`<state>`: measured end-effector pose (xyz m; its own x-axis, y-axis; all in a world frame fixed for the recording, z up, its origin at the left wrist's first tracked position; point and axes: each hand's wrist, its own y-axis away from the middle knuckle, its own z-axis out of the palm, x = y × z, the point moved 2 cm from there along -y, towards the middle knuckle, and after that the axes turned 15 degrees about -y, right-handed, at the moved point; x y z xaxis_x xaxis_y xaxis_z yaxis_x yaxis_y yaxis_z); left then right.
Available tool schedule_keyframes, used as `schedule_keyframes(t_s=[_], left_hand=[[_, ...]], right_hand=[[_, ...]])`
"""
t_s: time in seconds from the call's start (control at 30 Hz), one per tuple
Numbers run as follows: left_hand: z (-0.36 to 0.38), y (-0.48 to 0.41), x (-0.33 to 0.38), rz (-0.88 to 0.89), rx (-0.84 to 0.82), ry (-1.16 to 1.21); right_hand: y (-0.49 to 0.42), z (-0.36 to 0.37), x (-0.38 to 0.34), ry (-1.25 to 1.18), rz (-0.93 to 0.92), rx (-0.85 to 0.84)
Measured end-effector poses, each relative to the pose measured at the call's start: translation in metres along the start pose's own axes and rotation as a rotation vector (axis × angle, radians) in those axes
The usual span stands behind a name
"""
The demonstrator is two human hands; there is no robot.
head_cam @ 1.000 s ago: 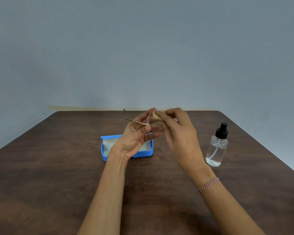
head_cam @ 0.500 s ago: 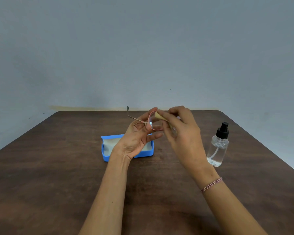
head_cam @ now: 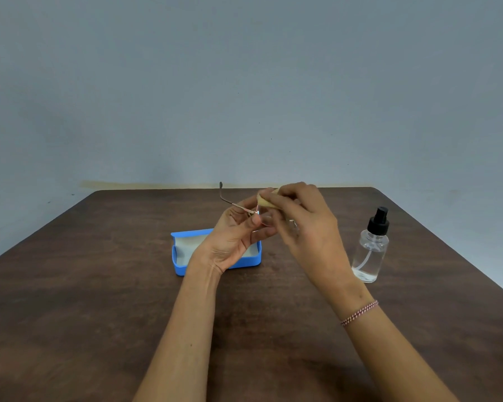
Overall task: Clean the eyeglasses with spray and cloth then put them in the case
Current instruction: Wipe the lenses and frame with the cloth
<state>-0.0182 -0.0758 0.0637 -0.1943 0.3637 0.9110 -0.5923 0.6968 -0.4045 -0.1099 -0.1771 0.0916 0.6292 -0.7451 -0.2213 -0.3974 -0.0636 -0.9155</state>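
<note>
from the head view, the left hand (head_cam: 233,236) pinches the eyeglasses (head_cam: 246,209) above the open blue case (head_cam: 180,264) at mid table (head_cam: 70,285), one temple arm pointing far-left. the right hand (head_cam: 308,227) presses a folded yellow cloth (head_cam: 266,201) onto a lens. the spray bottle (head_cam: 370,248) stands upright to the right.

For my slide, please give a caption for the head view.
Left hand holds eyeglasses; right hand wipes with cloth above blue case.
</note>
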Motion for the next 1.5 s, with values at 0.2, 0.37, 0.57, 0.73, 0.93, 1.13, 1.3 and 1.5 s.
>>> schedule_keyframes(t_s=[0.2, 0.37, 0.57, 0.73, 0.93, 1.13, 1.3, 1.5], left_hand=[[-0.009, 0.002, 0.002, 0.031, 0.07, 0.054], [-0.006, 0.001, 0.001, 0.019, 0.081, 0.049], [-0.004, 0.001, 0.0, 0.028, 0.074, 0.053], [-0.01, 0.0, 0.003, 0.08, 0.115, 0.132], [0.0, -0.002, -0.002, 0.03, 0.057, 0.061], [-0.007, 0.002, 0.005, 0.106, 0.111, 0.136], [-0.004, 0.001, 0.005, 0.094, 0.107, 0.138], [0.001, -0.001, -0.002, 0.023, 0.054, 0.067]], right_hand=[[0.002, 0.008, -0.003, -0.053, -0.029, -0.097], [0.004, 0.006, 0.006, 0.034, 0.062, 0.003], [0.005, 0.011, -0.001, -0.055, 0.068, -0.02], [0.004, 0.008, 0.001, -0.059, 0.074, 0.001], [0.005, 0.003, 0.006, 0.025, 0.123, 0.086], [0.005, 0.008, 0.0, -0.047, 0.032, -0.043], [0.004, 0.002, 0.007, 0.03, 0.073, 0.067], [0.003, 0.004, 0.002, 0.049, 0.029, 0.046]])
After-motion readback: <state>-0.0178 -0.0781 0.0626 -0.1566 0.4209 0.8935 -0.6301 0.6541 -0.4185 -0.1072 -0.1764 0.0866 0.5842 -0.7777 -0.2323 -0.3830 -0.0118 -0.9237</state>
